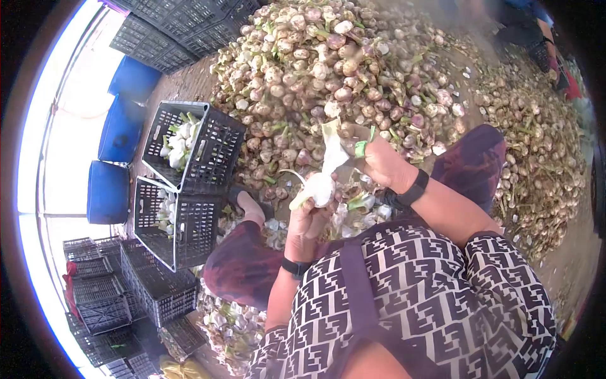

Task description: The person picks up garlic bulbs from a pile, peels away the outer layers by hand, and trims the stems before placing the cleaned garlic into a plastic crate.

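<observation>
My left hand [307,218] is closed around a white garlic bulb [320,189], with its pale stem end pointing down and left. My right hand [386,163], up and to the right of the bulb, is a fist around a small knife with a green handle [360,149]. The blade is blurred and partly hidden. A strip of garlic skin [334,150] stretches up from the bulb beside the knife. Loose peelings [360,202] lie on the ground below both hands.
A large heap of unpeeled garlic [297,69] rises in front, spreading right. Two black crates [214,151] [192,230] with trimmed bulbs stand at left. Stacked crates [161,278] and blue barrels [107,192] are farther left. Another person [524,35] is at top right.
</observation>
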The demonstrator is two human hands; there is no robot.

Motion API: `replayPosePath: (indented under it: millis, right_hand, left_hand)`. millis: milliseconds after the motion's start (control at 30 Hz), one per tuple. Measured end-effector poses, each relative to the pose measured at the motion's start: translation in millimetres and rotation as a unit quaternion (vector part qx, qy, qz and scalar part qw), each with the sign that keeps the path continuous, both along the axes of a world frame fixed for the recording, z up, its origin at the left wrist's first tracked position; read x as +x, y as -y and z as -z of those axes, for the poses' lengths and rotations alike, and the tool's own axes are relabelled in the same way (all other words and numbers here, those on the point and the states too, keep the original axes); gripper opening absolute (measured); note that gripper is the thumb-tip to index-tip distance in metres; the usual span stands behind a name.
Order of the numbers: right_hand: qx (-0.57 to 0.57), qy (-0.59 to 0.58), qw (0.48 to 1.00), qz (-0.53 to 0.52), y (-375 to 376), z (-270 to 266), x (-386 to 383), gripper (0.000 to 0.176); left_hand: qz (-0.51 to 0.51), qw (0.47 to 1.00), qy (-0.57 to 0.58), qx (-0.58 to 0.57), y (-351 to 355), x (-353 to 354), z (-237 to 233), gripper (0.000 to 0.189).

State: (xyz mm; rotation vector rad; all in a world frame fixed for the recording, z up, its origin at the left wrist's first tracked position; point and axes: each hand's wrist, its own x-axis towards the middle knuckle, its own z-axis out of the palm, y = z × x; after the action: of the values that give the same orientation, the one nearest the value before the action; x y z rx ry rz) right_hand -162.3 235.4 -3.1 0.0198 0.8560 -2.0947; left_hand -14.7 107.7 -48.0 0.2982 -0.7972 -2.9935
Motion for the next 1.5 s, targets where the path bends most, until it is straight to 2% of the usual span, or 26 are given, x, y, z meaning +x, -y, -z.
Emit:
replayPosePath:
  millis: [133,167,267,300,400,433,500,533,567,600,633,667,700,733,767,800,900,933,967,1033,1133,1233,1300,1400,1433,1500]
  right_hand:
    - [-0.027,0.004,1.0,0.013,-2.2,10.9,-4.8,0.022]
    - [0.012,0.011,0.999,0.049,0.4,11.0,-3.3,0.02]
    - [0.189,-0.073,0.97,0.134,9.3,42.7,-5.8,0.022]
    - [0.189,-0.147,0.955,0.177,15.3,49.0,-4.9,0.024]
    - [0.189,-0.178,0.945,0.199,23.2,63.8,-3.1,0.024]
    - [0.214,-0.162,0.942,0.203,24.2,66.1,-5.8,0.023]
    - [0.263,-0.13,0.932,0.211,21.5,72.2,-23.2,0.022]
    - [0.33,-0.127,0.912,0.21,14.8,76.9,-40.0,0.02]
    - [0.305,-0.192,0.918,0.166,8.8,83.7,-44.1,0.021]
    - [0.277,-0.257,0.918,0.12,7.8,82.1,-44.2,0.023]
    - [0.36,-0.372,0.854,-0.044,8.7,69.9,-31.9,0.027]
    - [0.425,-0.468,0.747,-0.207,7.4,58.5,-14.7,0.031]
    - [0.397,-0.484,0.712,-0.318,6.9,41.6,-1.8,0.039]
    - [0.322,-0.715,0.595,-0.177,8.5,61.0,7.6,0.029]
    - [0.317,-0.724,0.602,-0.114,8.6,77.1,7.7,0.029]
    - [0.31,-0.73,0.607,-0.049,15.3,68.9,10.4,0.029]
    - [0.227,-0.613,0.755,-0.053,20.9,17.6,19.0,0.023]
    - [0.229,-0.636,0.735,-0.051,23.3,17.3,21.2,0.022]
    - [0.231,-0.659,0.714,-0.048,24.9,16.6,23.0,0.022]
    - [0.22,-0.703,0.676,-0.016,26.8,20.6,26.0,0.019]
    - [0.244,-0.756,0.607,-0.023,25.5,22.5,30.0,0.015]
    - [0.242,-0.789,0.565,0.005,24.8,19.4,33.6,0.011]
    - [0.261,-0.777,0.572,-0.001,25.0,16.5,32.6,0.012]
    - [0.283,-0.759,0.586,0.004,24.5,19.1,24.0,0.013]
    - [0.289,-0.753,0.591,0.009,23.8,21.8,20.9,0.013]
    - [0.308,-0.734,0.605,-0.007,22.5,28.0,17.3,0.013]
  left_hand:
    - [-0.026,0.999,0.011,0.026,1.0,-1.1,0.7,0.067]
    - [-0.034,0.998,0.019,0.041,0.6,-1.3,2.3,0.067]
    - [-0.015,0.999,0.009,0.034,3.6,-1.4,9.2,0.067]
    - [-0.001,1.0,-0.001,0.023,4.9,-1.5,9.2,0.068]
    - [-0.017,0.998,0.031,0.042,3.8,-2.8,4.0,0.071]
    - [-0.024,0.997,0.054,0.045,3.1,-1.4,-0.9,0.066]
    - [-0.007,0.997,-0.006,0.082,8.2,6.0,-1.8,0.06]
    - [0.002,0.994,-0.037,0.1,10.8,7.7,-2.4,0.056]
    - [-0.021,0.996,-0.053,0.069,10.3,5.8,-4.7,0.059]
    - [-0.044,0.998,-0.018,0.048,11.8,3.7,-4.6,0.058]
    - [-0.07,0.997,0.021,0.029,12.5,4.0,-3.6,0.057]
    - [-0.095,0.994,0.061,0.011,12.8,5.8,-2.2,0.057]
    - [-0.099,0.993,0.063,-0.013,17.7,7.1,8.7,0.051]
    - [-0.118,0.991,0.064,-0.014,19.7,5.8,14.9,0.05]
    - [-0.138,0.988,0.065,-0.015,21.7,2.8,19.3,0.048]
    - [-0.157,0.985,0.065,-0.016,23.2,1.7,21.2,0.046]
    - [-0.178,0.976,0.129,-0.011,17.2,4.9,13.8,0.04]
    - [-0.178,0.973,0.145,-0.012,14.6,2.8,10.6,0.039]
    - [-0.138,0.985,0.106,-0.015,13.4,-0.2,5.4,0.035]
    - [-0.146,0.984,0.102,0.001,8.3,-4.4,1.9,0.034]
    - [-0.165,0.981,0.103,0.025,9.4,-2.9,9.9,0.033]
    - [-0.167,0.977,0.116,0.059,9.4,-2.7,12.4,0.031]
    - [-0.17,0.973,0.141,0.06,8.1,-3.5,8.4,0.033]
    - [-0.102,0.985,0.14,-0.016,4.0,-3.5,-5.6,0.041]
    - [-0.089,0.986,0.137,-0.018,3.9,-4.6,-5.0,0.05]
    - [-0.047,0.99,0.125,-0.034,8.2,-3.0,1.5,0.051]
